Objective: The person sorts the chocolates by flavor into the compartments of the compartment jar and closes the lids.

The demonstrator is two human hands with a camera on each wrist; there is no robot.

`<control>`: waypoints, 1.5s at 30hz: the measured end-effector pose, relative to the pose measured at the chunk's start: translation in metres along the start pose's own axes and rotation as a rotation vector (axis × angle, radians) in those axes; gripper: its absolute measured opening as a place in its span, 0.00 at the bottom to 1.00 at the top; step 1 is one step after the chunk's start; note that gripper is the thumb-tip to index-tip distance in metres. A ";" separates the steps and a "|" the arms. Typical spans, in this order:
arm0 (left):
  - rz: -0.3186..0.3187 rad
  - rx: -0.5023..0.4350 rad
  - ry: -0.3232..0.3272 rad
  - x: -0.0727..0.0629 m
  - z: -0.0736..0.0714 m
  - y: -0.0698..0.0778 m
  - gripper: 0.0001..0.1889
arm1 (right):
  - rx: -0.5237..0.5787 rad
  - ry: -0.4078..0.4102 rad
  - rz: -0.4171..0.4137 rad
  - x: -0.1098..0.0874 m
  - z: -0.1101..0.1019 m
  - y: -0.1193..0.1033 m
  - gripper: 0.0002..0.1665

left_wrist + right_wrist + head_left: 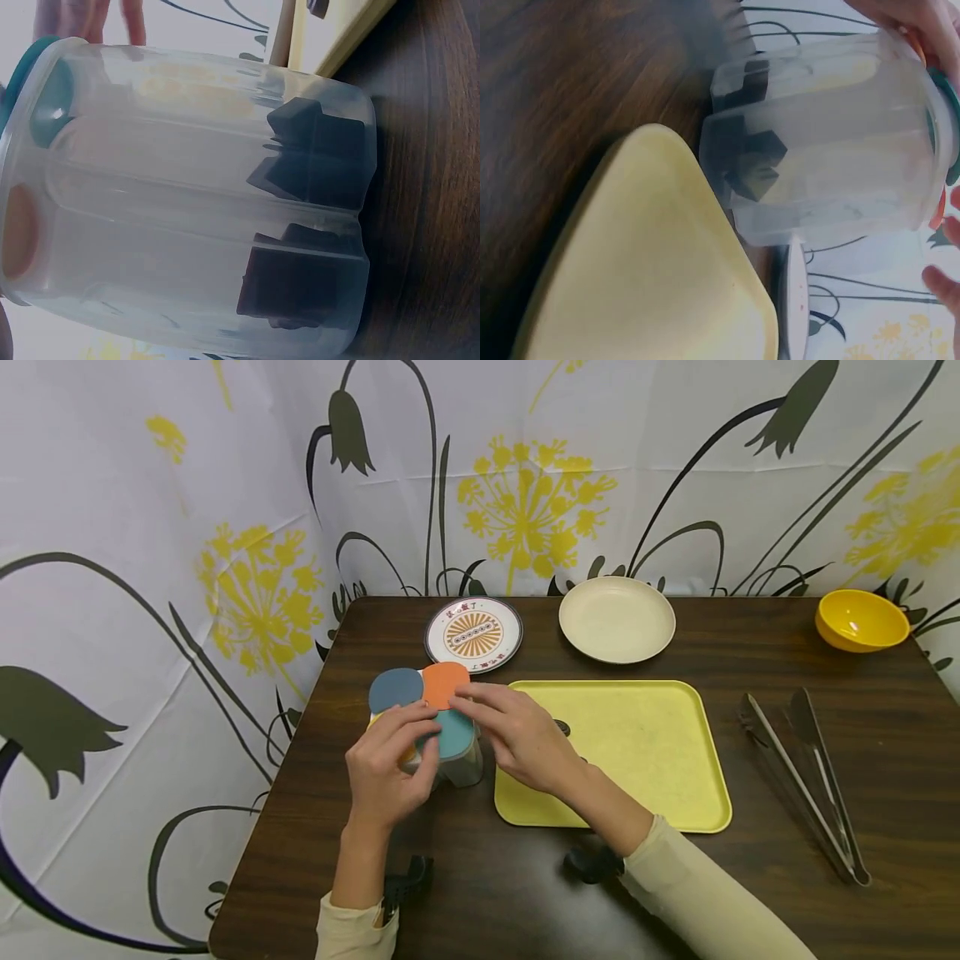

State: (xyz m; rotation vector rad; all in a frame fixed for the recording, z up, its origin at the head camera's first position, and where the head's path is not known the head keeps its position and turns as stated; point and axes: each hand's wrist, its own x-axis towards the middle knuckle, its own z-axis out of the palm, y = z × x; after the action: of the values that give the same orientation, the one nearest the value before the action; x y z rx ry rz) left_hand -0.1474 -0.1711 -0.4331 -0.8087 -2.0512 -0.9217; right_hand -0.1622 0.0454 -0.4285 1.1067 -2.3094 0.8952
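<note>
A clear plastic container (172,180) stands upright on the table, with dark angular pieces (300,277) at the bottom of its compartments. Blue, orange, teal and yellow lids (455,735) cover its top. My left hand (390,764) is over the near left side of the lids, thumb and fingertips apart near the yellow and teal ones. From the right, my right hand (521,735) reaches across, its fairly straight fingers at the orange and teal lids. Part of the yellow lid is hidden under the left hand.
A yellow tray (637,752) lies right of the container, partly under the right forearm. Behind are a patterned plate (474,635) and a cream plate (617,618). Metal tongs (813,785) and a yellow bowl (862,620) are at the right. A printed curtain (675,443) hangs behind.
</note>
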 end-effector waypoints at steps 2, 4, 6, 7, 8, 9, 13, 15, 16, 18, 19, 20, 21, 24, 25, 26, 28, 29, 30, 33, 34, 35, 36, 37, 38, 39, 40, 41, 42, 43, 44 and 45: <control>0.014 0.009 -0.010 0.000 0.000 0.000 0.12 | -0.028 -0.044 0.013 0.001 0.000 0.003 0.28; 0.027 0.013 -0.026 0.000 0.000 -0.001 0.16 | -0.052 -0.096 0.023 0.002 0.000 0.006 0.31; 0.036 0.017 -0.046 0.000 0.001 -0.001 0.21 | -0.077 -0.147 0.034 0.003 0.000 0.008 0.33; 0.039 0.017 -0.055 0.000 0.001 -0.001 0.22 | -0.089 -0.168 0.040 0.003 -0.001 0.008 0.34; 0.042 0.017 -0.062 0.000 0.001 -0.001 0.22 | -0.101 -0.185 0.044 0.003 -0.001 0.009 0.35; 0.045 0.018 -0.069 0.001 0.001 -0.001 0.23 | -0.111 -0.197 0.046 0.004 -0.001 0.009 0.36; 0.062 0.051 -0.075 0.000 0.000 0.001 0.21 | -0.136 -0.212 0.048 0.004 -0.003 0.008 0.39; 0.068 0.066 -0.074 0.000 -0.001 0.002 0.21 | -0.142 -0.217 0.046 0.003 -0.004 0.007 0.40; 0.070 0.070 -0.071 -0.001 -0.002 0.003 0.21 | -0.147 -0.222 0.044 0.003 -0.005 0.007 0.41; 0.067 0.071 -0.070 -0.003 -0.003 0.004 0.21 | -0.163 -0.230 0.038 0.003 -0.005 0.005 0.42; 0.065 0.068 -0.070 -0.003 -0.004 0.004 0.21 | -0.175 -0.230 0.035 0.003 -0.006 0.004 0.41; 0.065 0.064 -0.067 -0.003 -0.004 0.005 0.22 | -0.187 -0.231 0.030 0.002 -0.007 0.004 0.41; 0.066 0.061 -0.062 -0.004 -0.004 0.005 0.22 | -0.201 -0.228 0.024 0.002 -0.008 0.003 0.41; 0.065 0.062 -0.046 -0.004 -0.004 0.006 0.21 | -0.222 -0.204 -0.009 0.001 -0.009 0.003 0.38; 0.062 0.065 -0.043 -0.004 -0.004 0.007 0.21 | -0.222 -0.196 -0.019 0.001 -0.010 0.003 0.36; 0.059 0.071 -0.043 -0.004 -0.004 0.008 0.20 | -0.212 -0.186 -0.028 0.001 -0.011 0.003 0.36; 0.049 0.077 -0.049 -0.005 -0.005 0.008 0.19 | -0.182 -0.164 -0.045 0.001 -0.011 0.003 0.34; 0.041 0.077 -0.055 -0.006 -0.005 0.009 0.19 | -0.166 -0.157 -0.050 0.002 -0.012 0.003 0.33; 0.036 0.071 -0.059 -0.007 -0.006 0.009 0.19 | -0.152 -0.156 -0.055 0.002 -0.012 0.002 0.32; 0.017 0.042 -0.062 -0.008 -0.008 0.009 0.22 | -0.123 -0.164 -0.076 0.003 -0.013 0.002 0.30; 0.010 0.034 -0.061 -0.009 -0.008 0.009 0.24 | -0.115 -0.176 -0.081 0.003 -0.013 0.001 0.29; 0.000 0.028 -0.061 -0.009 -0.009 0.009 0.24 | -0.114 -0.191 -0.086 0.003 -0.012 0.001 0.28; -0.008 0.026 -0.062 -0.010 -0.009 0.009 0.25 | -0.112 -0.207 -0.088 0.003 -0.012 0.000 0.28; -0.016 0.028 -0.062 -0.010 -0.009 0.009 0.25 | -0.108 -0.218 -0.085 0.002 -0.012 0.000 0.27; -0.025 0.032 -0.065 -0.010 -0.009 0.009 0.25 | -0.100 -0.227 -0.082 0.002 -0.011 0.000 0.26; -0.034 0.037 -0.066 -0.010 -0.009 0.009 0.24 | -0.096 -0.234 -0.077 0.001 -0.011 -0.001 0.25; -0.044 0.043 -0.067 -0.009 -0.009 0.009 0.24 | -0.091 -0.236 -0.074 0.000 -0.011 -0.001 0.24; -0.053 0.054 -0.067 -0.009 -0.009 0.009 0.23 | -0.090 -0.231 -0.075 0.000 -0.010 -0.001 0.23; -0.062 0.065 -0.065 -0.009 -0.010 0.009 0.22 | -0.087 -0.224 -0.079 -0.001 -0.010 -0.001 0.23; -0.072 0.076 -0.063 -0.009 -0.010 0.009 0.21 | -0.083 -0.214 -0.084 -0.001 -0.010 -0.002 0.22; -0.082 0.088 -0.062 -0.008 -0.010 0.010 0.21 | -0.081 -0.205 -0.092 -0.001 -0.009 -0.002 0.22; -0.091 0.100 -0.061 -0.008 -0.010 0.010 0.20 | -0.083 -0.196 -0.103 -0.001 -0.009 -0.003 0.22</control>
State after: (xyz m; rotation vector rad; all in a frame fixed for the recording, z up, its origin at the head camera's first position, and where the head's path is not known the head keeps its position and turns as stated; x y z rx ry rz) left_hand -0.1319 -0.1757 -0.4314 -0.7030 -2.1839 -0.8453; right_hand -0.1586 0.0510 -0.4217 1.3152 -2.3955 0.6724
